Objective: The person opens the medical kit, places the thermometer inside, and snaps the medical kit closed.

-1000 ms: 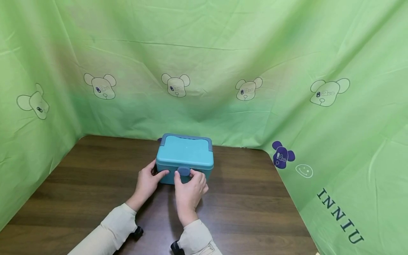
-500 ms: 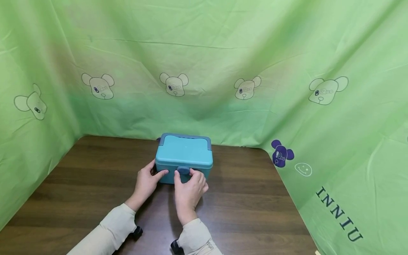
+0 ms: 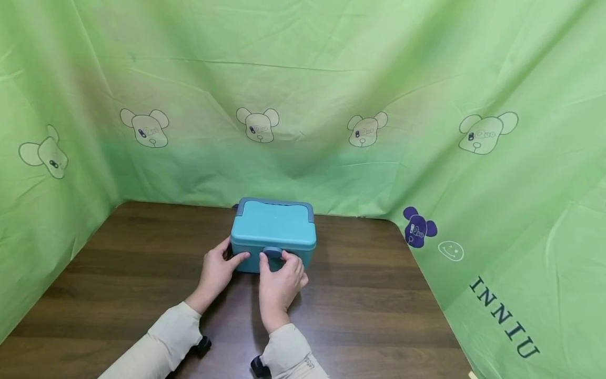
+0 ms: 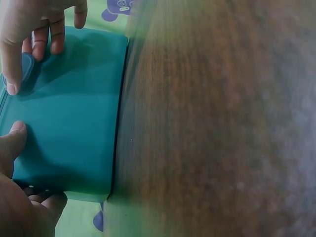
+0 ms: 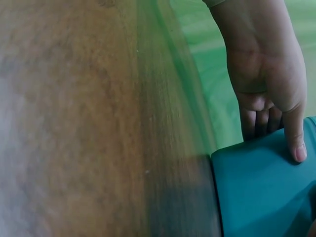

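Observation:
A closed teal lunch box (image 3: 273, 223) stands at the far side of the table, its blue-grey handle (image 3: 311, 213) folded down round the lid. On its front is a blue-grey latch (image 3: 272, 252), seen side-on in the left wrist view, standing out from the wall. My right hand (image 3: 279, 287) pinches this latch between thumb and index finger, the other fingers curled below. My left hand (image 3: 219, 271) grips the box's left front corner. Its thumb (image 5: 299, 150) presses on the front wall in the right wrist view; its other fingers lie along the left side.
The brown wooden table (image 3: 369, 295) extends to both sides and in front of the box. A green cloth (image 3: 303, 168) printed with bear heads hangs close behind the box and along both sides. A small pale object (image 3: 472, 375) shows at the lower right edge.
Both hands keep their places on the box. The latch looks slightly more tipped outward than a second ago. The head view has shifted a little.

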Demonstrator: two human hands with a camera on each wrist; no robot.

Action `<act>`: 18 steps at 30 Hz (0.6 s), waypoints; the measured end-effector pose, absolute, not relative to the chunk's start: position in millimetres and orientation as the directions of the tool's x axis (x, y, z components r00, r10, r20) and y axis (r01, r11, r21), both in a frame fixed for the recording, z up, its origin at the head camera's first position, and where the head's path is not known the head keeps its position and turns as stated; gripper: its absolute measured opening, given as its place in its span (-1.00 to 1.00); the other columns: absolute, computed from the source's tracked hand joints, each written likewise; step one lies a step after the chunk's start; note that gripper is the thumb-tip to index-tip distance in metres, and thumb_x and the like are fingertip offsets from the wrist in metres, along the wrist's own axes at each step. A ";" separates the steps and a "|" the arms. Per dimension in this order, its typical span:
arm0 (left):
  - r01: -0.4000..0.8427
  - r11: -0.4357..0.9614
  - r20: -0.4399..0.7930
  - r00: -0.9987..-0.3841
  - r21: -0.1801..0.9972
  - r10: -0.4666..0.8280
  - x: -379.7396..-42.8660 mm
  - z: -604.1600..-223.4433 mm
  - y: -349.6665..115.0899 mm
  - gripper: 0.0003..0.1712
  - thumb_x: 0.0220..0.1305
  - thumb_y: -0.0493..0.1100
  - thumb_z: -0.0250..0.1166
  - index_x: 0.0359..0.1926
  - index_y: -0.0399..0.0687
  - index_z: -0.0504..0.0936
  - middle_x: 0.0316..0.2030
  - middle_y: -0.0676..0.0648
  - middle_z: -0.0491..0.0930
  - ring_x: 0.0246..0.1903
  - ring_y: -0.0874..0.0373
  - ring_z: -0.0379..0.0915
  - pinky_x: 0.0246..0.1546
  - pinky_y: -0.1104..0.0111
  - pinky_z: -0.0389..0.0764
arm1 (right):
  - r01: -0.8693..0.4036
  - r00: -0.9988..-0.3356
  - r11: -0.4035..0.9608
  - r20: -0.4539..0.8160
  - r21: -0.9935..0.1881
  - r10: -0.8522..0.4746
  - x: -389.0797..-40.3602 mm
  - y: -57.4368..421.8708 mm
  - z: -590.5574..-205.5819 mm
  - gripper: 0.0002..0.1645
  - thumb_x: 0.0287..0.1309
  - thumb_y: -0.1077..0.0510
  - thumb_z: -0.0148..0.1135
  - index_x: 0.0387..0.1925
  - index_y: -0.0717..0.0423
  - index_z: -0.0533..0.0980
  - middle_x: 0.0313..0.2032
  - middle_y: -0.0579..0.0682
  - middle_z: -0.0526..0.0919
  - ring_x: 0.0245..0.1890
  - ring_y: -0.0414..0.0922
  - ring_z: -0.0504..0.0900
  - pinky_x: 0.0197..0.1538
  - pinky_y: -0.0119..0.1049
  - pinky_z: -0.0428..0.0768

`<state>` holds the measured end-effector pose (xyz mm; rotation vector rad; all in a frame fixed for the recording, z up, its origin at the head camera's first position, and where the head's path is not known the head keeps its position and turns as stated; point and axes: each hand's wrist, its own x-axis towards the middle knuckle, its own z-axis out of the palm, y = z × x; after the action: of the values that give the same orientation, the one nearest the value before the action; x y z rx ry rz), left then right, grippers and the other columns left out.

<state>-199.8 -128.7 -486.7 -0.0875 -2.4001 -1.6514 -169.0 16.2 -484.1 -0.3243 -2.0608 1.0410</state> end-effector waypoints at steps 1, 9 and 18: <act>0.176 0.364 0.218 -0.973 0.915 -0.079 -199.5 -486.6 -128.5 -0.10 0.22 0.14 0.49 0.48 -0.08 0.41 0.32 -0.18 0.54 0.29 -0.08 0.50 0.20 0.03 0.58 | -0.119 -0.655 0.636 0.542 -0.763 0.527 -168.7 16.7 -483.8 -0.39 -0.07 -0.12 0.67 -0.15 0.09 0.52 -0.22 0.02 0.61 -0.12 0.01 0.59 0.17 0.07 0.29; 0.164 0.383 0.207 -0.976 0.909 -0.073 -198.4 -489.4 -129.4 -0.10 0.22 0.13 0.49 0.48 -0.11 0.41 0.32 -0.20 0.54 0.28 -0.11 0.51 0.18 0.01 0.59 | -0.103 -0.714 0.630 0.498 -0.770 0.491 -164.2 21.3 -481.7 -0.39 -0.03 -0.12 0.65 -0.11 0.07 0.51 -0.21 -0.01 0.60 -0.09 -0.02 0.58 0.20 0.07 0.27; 0.163 0.412 0.205 -0.977 0.897 -0.061 -199.9 -485.1 -130.4 -0.14 0.24 0.12 0.48 0.47 -0.09 0.42 0.30 -0.20 0.56 0.29 -0.12 0.51 0.19 0.01 0.59 | -0.137 -0.818 0.509 0.387 -0.850 0.426 -159.9 35.7 -472.8 -0.51 0.16 -0.10 0.52 -0.03 0.05 0.55 -0.16 -0.05 0.64 -0.08 -0.08 0.60 0.17 0.01 0.30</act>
<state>-199.9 -130.4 -485.1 -0.0900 -2.4603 -1.5976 -159.9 35.7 -472.8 -0.2351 -2.1866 1.3021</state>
